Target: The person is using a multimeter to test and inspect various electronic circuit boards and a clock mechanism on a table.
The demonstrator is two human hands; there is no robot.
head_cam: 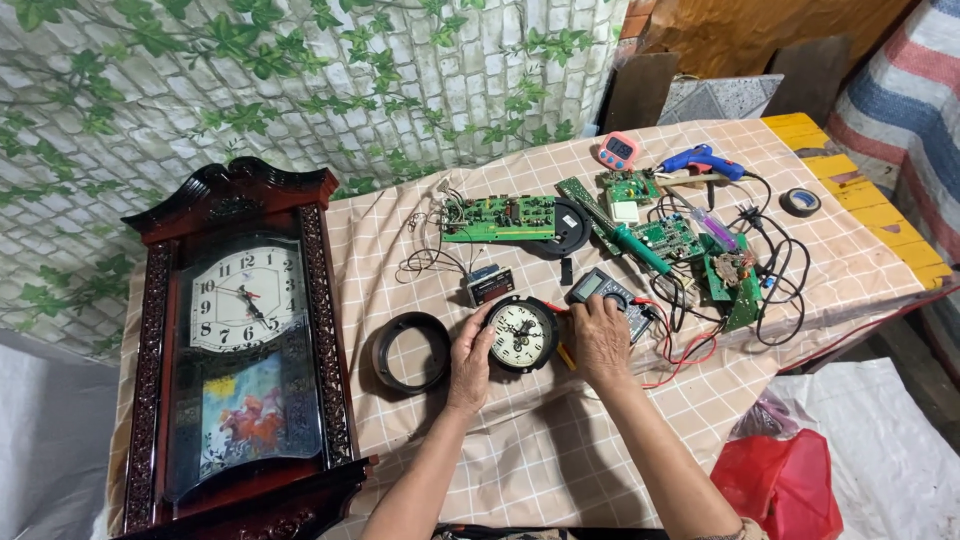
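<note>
A small round clock [520, 333] with a white dial and black case lies face up on the checked tablecloth [560, 440]. My left hand [470, 355] grips its left edge. My right hand [601, 338] rests against its right edge, partly over a grey multimeter [606, 290] with red and black leads. A black round bezel ring [410, 351] lies just left of my left hand.
A large dark wooden wall clock [243, 345] lies at the left. Behind the small clock are green circuit boards [500, 217], a soldering iron [640, 248], a blue glue gun [700, 160], a pink timer [617, 150], tape [800, 202], tangled wires. A red bag [785, 480] sits at lower right.
</note>
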